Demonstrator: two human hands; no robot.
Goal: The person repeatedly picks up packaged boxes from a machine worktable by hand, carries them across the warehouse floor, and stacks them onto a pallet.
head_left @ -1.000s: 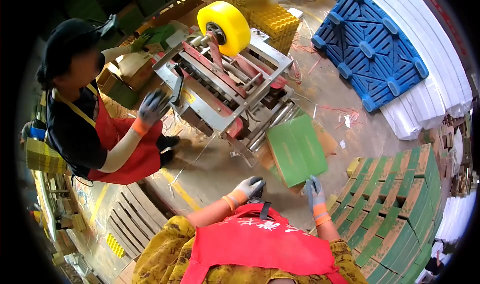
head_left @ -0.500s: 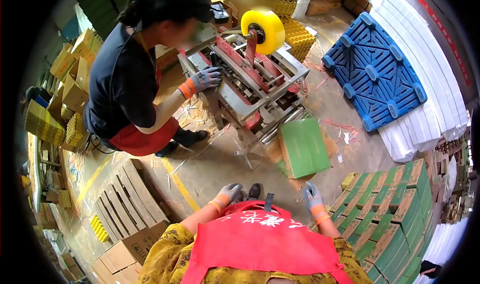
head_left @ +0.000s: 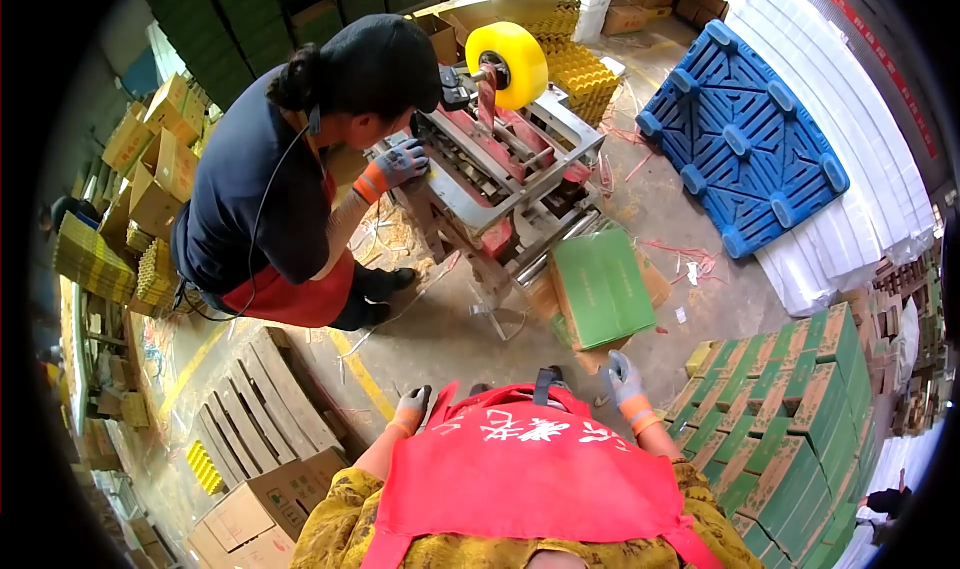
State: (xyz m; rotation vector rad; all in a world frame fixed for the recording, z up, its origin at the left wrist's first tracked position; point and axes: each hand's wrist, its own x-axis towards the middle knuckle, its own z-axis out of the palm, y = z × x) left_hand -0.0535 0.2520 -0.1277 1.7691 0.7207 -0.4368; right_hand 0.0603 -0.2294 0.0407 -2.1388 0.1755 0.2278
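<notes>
My left hand (head_left: 411, 409), in a grey glove with an orange cuff, hangs low beside my red apron (head_left: 520, 469). Nothing shows in it, and its fingers look loose. Over on the other side, my right hand (head_left: 626, 381), gloved the same way, is held with fingers stretched forward and holds nothing. It is just short of a green carton (head_left: 602, 284) lying at the end of the box-taping machine (head_left: 500, 174), apart from it. A big yellow roll of tape (head_left: 508, 66) sits on top of that machine.
A co-worker (head_left: 260, 179) leans over the machine's left side, one gloved hand on it. Green cartons (head_left: 790, 419) are stacked at my right. A blue plastic pallet (head_left: 745, 139) leans against white stacked sheets. At left lie a wooden pallet (head_left: 260, 399) and brown boxes (head_left: 265, 509).
My left hand has drawn back and to the left, toward my body. My right hand moved slightly forward. The co-worker bends further toward the machine.
</notes>
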